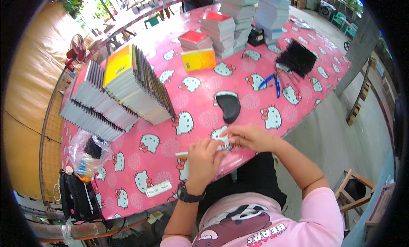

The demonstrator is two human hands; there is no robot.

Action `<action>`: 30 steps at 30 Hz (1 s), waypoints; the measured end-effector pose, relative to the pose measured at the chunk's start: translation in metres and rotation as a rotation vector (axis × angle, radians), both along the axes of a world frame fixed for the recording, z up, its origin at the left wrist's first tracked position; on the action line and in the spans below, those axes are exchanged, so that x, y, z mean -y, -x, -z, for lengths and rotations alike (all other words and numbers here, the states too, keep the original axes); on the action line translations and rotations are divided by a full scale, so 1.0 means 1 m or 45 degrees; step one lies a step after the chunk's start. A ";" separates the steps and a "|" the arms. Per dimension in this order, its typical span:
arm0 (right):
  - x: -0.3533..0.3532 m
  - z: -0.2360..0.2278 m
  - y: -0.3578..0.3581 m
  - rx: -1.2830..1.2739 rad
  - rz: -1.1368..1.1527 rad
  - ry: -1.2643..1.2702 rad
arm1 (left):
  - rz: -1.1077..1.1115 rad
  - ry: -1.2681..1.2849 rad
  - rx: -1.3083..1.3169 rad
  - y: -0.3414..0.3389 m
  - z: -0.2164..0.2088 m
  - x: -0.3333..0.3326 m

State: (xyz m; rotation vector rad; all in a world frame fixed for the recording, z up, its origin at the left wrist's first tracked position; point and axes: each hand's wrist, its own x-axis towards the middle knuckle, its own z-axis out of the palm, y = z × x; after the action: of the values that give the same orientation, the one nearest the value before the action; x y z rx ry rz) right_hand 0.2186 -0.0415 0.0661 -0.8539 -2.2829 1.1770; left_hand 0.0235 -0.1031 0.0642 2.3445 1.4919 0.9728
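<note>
At the table's near edge, both my hands work on a thin notebook [182, 154], seen nearly edge-on and largely covered by my fingers. My left hand [203, 158], with a black watch on its wrist, is closed around the notebook. The fingers of my right hand [248, 138] pinch at the end of its bound edge, where a bit of dark spiral coil [234, 145] shows below them. Just beyond my hands lies a smooth black curved object [229, 107], its kind unclear. Blue-handled pliers [275, 84] lie farther right.
A pile of black spiral coils [298, 57] sits at the right. Spiral notebooks [140, 87] are stacked at the left, beside a plastic bag [89, 155]. Tall paper stacks [238, 21] and a yellow notebook [199, 59] stand toward the back. A white strip [158, 188] lies near left.
</note>
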 end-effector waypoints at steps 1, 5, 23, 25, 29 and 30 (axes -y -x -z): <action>-0.003 0.013 0.001 -0.039 -0.013 -0.007 | 0.004 0.003 -0.047 -0.003 0.003 -0.002; -0.038 0.007 0.002 -0.047 0.156 -0.396 | 0.041 -0.029 -0.132 0.001 -0.001 0.005; -0.081 0.042 0.014 0.287 0.314 -0.624 | 0.100 -0.145 0.052 0.010 -0.003 0.000; -0.077 0.041 0.016 0.185 0.314 -0.527 | 0.131 -0.038 0.007 0.015 0.000 0.000; -0.057 0.017 -0.001 -0.396 0.148 0.523 | 0.163 0.095 -0.142 0.018 0.006 -0.001; -0.054 0.016 -0.008 -0.385 0.122 0.473 | 0.093 -0.026 -0.104 0.018 0.004 0.000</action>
State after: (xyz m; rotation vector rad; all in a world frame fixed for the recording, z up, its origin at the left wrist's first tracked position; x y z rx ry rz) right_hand 0.2261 0.0124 0.0498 -0.8350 -1.7931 1.5942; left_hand 0.0054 -0.1036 0.0604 2.4624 1.4202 0.8891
